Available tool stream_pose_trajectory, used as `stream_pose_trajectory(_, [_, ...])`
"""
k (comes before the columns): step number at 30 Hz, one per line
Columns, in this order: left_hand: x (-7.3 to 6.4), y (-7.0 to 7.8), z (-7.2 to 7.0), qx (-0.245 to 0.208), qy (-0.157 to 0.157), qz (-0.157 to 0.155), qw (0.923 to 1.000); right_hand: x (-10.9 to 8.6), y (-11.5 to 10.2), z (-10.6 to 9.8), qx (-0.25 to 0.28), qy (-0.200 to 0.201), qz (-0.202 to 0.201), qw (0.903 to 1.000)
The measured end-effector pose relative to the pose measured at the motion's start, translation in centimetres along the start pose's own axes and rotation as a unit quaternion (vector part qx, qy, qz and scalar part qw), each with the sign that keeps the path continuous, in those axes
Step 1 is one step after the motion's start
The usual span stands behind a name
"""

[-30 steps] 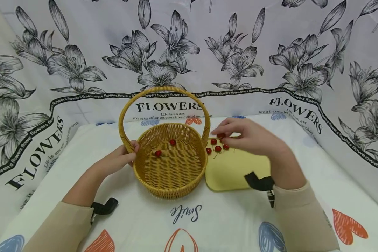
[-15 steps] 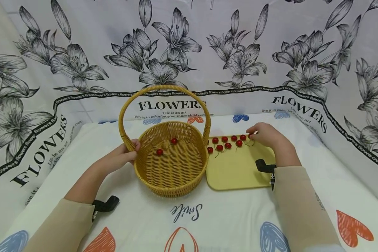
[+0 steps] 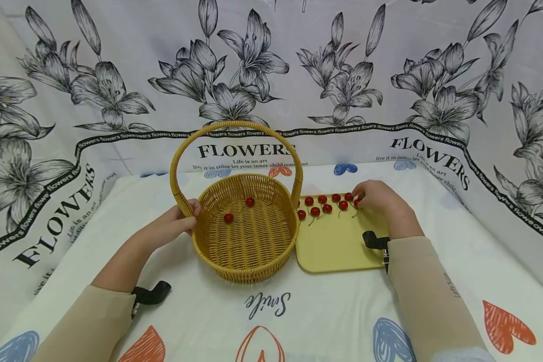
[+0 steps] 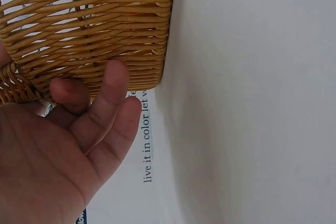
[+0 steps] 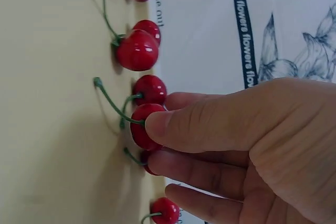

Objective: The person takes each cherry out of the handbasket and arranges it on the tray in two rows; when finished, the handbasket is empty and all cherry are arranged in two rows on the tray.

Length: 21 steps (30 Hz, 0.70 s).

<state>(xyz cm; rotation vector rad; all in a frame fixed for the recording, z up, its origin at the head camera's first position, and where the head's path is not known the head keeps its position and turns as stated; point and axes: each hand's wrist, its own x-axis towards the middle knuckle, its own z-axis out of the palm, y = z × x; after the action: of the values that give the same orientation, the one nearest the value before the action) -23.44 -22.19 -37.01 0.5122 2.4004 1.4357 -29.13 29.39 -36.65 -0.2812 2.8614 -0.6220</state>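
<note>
A round woven basket (image 3: pixel 248 274) with a tall arched handle stands mid-table, two red cherries (image 3: pixel 228 217) on its floor. At its left side my left hand (image 3: pixel 177 221) grips the foot of the handle and the rim; in the left wrist view, some fingers of the left hand (image 4: pixel 79 140) lie against the wicker wall. On the right, my right hand (image 3: pixel 380 203) is at the back of a yellow tray (image 3: pixel 335 246). Thumb and fingers of the right hand (image 5: pixel 231 145) pinch a green-stemmed cherry (image 5: pixel 142 129). Other cherries (image 5: pixel 137 51) sit along the tray's back edge.
A white printed cloth (image 3: pixel 199 322) covers the table. Behind hangs a flower-patterned curtain (image 3: pixel 298 110). The tray's left edge touches or nearly touches the basket; which, I cannot tell.
My right hand has moved right, from above the left cherries to the right end of the row, then slightly back left with the pinched cherry. The left hand keeps its grip on the basket.
</note>
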Motion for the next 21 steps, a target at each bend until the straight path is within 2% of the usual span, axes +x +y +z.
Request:
stream_pose_trajectory(6, [0.1, -0.1, 0.1, 0.000, 0.003, -0.002, 1.0000, 0.0, -0.7, 0.1, -0.020, -0.001, 0.014, 0.9997])
stream_pose_trajectory(12, [0.2, -0.4, 0.2, -0.002, 0.004, -0.002, 1.0000, -1.4, -1.5, -1.5, -0.008, 0.016, 0.010, 0.9998])
stream_pose_trajectory(16, [0.4, -0.6, 0.2, -0.001, 0.006, -0.003, 1.0000, -3.1, -3.3, -3.4, 0.003, 0.037, -0.013, 0.9992])
stream_pose_trajectory(21, [0.5, -0.2, 0.3, 0.003, 0.009, -0.002, 1.0000, -5.7, -6.8, -4.9, 0.003, 0.061, -0.055, 0.9966])
